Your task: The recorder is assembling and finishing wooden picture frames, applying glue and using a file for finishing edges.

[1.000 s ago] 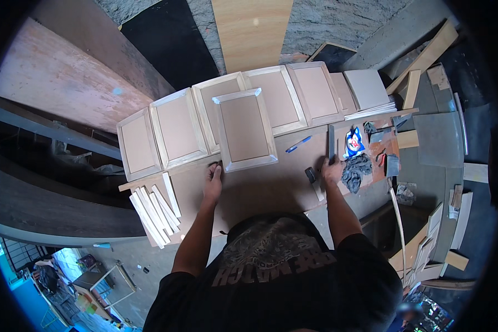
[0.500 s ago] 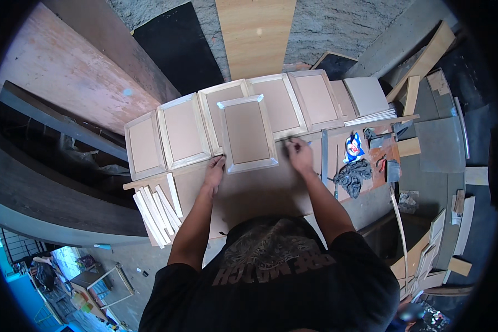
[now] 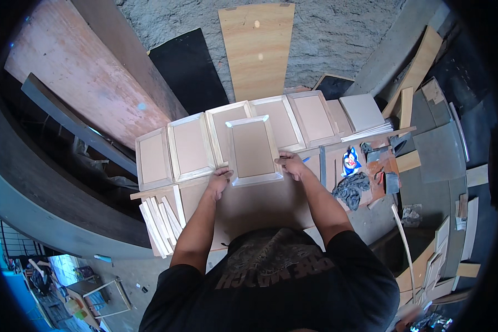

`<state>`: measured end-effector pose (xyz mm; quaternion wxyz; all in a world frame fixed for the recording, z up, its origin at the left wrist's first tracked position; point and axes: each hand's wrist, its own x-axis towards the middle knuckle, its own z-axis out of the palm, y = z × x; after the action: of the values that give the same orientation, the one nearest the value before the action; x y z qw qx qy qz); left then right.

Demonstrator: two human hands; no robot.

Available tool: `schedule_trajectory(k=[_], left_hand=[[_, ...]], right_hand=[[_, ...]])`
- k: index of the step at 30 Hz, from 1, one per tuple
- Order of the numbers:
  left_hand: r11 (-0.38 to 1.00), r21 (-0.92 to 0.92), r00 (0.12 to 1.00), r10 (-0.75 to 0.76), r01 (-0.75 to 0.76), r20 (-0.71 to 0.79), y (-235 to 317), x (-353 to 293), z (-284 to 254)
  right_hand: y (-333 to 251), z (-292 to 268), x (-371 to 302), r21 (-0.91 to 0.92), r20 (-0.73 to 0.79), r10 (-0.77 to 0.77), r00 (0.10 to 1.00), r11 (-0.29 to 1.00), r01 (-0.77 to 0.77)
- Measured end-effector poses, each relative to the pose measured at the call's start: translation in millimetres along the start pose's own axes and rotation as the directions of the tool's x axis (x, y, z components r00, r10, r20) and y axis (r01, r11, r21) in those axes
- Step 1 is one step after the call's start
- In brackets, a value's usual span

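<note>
A rectangular wooden frame (image 3: 231, 149) with a brown panel inside and pale, whitish corners is between my hands, tilted over the work table. At its lower left edge my left hand (image 3: 220, 182) is closed, thumb and fingers pinching the side. My right hand (image 3: 292, 165) grips the right edge a little above the lower corner, its fingers bent around the wood. Behind it stands a row of similar frames, among them a left one (image 3: 152, 159) and a right one (image 3: 314, 118), leaning side by side.
White wood strips (image 3: 159, 224) lie at the table's left. On the right are a crumpled dark cloth (image 3: 351, 191), a blue and white packet (image 3: 351, 161) and hand tools. A stack of pale panels (image 3: 362, 113) sits at the far right, with boards leaning on the rough wall behind.
My right hand has come in from beside the frame and now touches its right edge. My left hand stays at the left side. The whole view has shifted slightly.
</note>
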<state>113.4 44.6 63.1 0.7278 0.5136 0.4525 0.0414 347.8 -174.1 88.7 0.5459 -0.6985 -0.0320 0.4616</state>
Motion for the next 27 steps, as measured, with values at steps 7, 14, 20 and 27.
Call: schedule_trajectory(k=[7, 14, 20, 27], left_hand=[[0.985, -0.053, 0.986, 0.165, -0.163, 0.028, 56, -28, 9], [0.871, -0.145, 0.868, 0.485, -0.469, 0.104, 154, -44, 22], [0.813, -0.104, 0.808, 0.581, -0.573, 0.092, 205, -69, 24], [0.772, -0.128, 0.767, 0.634, -0.622, 0.096, 213, -82, 25]], right_hand=[[-54, 0, -44, 0.031, -0.001, -0.27, 0.963, 0.962, 0.27], [-141, -8, -55, 0.007, -0.034, -0.657, 0.753, 0.753, 0.658], [-188, 0, -75, 0.072, -0.019, -0.716, 0.698, 0.695, 0.715], [-194, 1, -87, 0.133, -0.008, -0.749, 0.662, 0.656, 0.743]])
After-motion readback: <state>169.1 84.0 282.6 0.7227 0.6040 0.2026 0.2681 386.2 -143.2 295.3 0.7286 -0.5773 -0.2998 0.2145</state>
